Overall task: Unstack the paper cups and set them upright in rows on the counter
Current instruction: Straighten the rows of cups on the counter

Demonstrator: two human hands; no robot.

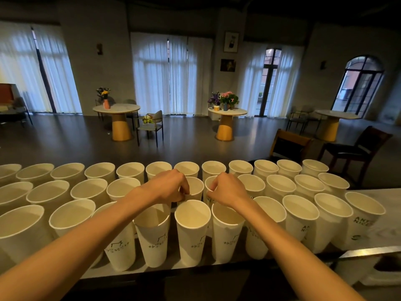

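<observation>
White paper cups stand upright in three rows across the dark counter [217, 265]. Several front-row cups [192, 231] carry printed logos. Both my arms reach over the front row to the middle row. My left hand [171, 187] has its fingers curled at the near rim of a middle-row cup [195, 184] and appears to pinch it. My right hand [229, 190] pinches the rim of the neighbouring middle-row cup [208, 184], most of which it hides. No stack of nested cups is in view.
The cups stand close together, with narrow gaps. A pale surface [382, 196] and a metal strip [368, 252] lie at the counter's right end. Beyond the counter are dark chairs [355, 148] and round tables [117, 108] on an open floor.
</observation>
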